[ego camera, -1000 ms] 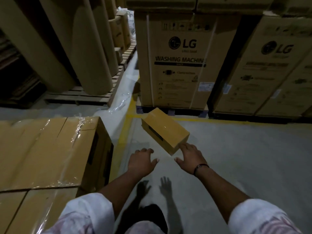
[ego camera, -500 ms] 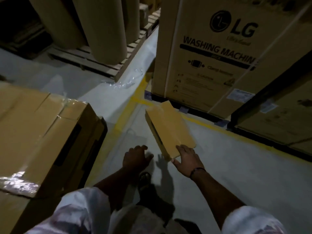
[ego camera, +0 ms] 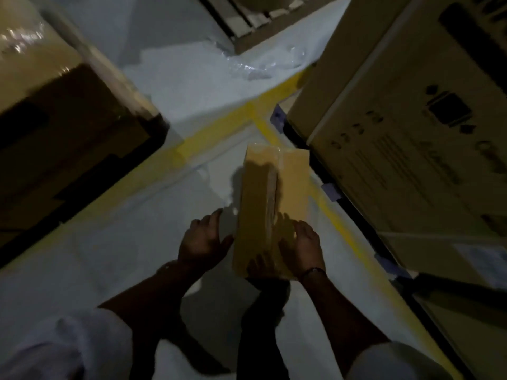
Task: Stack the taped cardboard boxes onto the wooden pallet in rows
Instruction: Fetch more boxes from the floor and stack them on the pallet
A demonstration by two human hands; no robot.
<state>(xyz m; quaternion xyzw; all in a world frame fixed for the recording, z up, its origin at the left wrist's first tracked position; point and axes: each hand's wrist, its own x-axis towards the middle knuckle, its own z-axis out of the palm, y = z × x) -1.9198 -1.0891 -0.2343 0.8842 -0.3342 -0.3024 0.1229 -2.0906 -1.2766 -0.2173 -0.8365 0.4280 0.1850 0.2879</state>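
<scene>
Lengthwise, the taped box [ego camera: 270,198] runs near to far; the right hand [ego camera: 301,248] clasps its near end, the left hand [ego camera: 201,242] lies unclenched just left.

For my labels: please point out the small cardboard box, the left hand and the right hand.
small cardboard box [ego camera: 259,193], head view, upper face.
left hand [ego camera: 201,242], head view, middle of hand.
right hand [ego camera: 304,248], head view, middle of hand.
</scene>
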